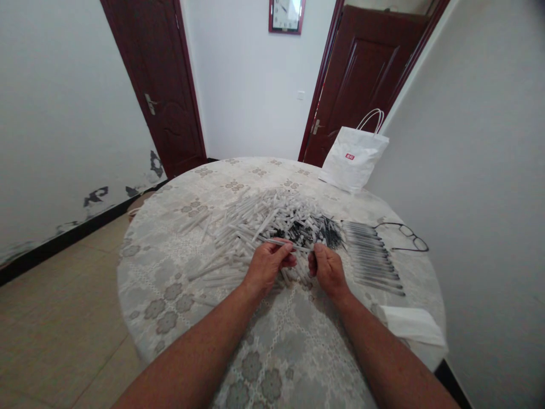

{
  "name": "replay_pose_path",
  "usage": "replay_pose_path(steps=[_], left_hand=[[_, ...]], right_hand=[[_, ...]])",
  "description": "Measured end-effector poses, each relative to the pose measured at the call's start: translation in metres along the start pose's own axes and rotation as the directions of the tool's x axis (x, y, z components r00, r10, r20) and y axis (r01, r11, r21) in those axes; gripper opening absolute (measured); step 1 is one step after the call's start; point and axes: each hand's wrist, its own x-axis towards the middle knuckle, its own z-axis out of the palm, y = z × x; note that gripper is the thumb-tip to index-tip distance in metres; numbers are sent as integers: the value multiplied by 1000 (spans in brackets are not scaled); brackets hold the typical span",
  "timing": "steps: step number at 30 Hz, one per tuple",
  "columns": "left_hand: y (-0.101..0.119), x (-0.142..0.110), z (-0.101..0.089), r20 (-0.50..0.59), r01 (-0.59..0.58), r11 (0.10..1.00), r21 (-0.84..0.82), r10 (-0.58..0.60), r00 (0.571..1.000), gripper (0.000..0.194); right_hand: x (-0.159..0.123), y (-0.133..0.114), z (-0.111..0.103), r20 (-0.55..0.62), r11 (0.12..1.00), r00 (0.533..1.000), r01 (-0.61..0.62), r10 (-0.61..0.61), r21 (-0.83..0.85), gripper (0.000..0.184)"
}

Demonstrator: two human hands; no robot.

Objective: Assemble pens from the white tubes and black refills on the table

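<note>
Above the near edge of a pile of loose pale tubes (pixel 238 227), both hands are raised close together. My left hand (pixel 269 266) pinches a slim pale pen barrel (pixel 301 248) between thumb and fingers, and the barrel points to the right. At its right end my right hand (pixel 327 268) is closed, thumb against the fingers; any small part inside that grip is hidden. Short white pieces and black pieces (pixel 300 232) lie mixed in the heap just beyond the hands. To the right, several dark-ended pens (pixel 372 258) are laid side by side in a row.
A patterned cloth covers the round table (pixel 255 369). Eyeglasses (pixel 411 237) rest past the pen row, and a white paper bag (pixel 355 158) stands at the back right. Near the right edge lies a white packet (pixel 411 325). Walls and two doors are beyond.
</note>
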Motion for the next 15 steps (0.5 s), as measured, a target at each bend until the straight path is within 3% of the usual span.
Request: replay_pose_path(steps=[5, 15], left_hand=[[0, 0, 0, -34, 1, 1000, 5, 0, 999, 35], [3, -1, 2, -12, 21, 1000, -23, -21, 1000, 35]], right_hand=[[0, -10, -3, 19, 993, 994, 107, -106, -41, 29], [-1, -5, -1, -3, 995, 999, 45, -46, -91, 49]])
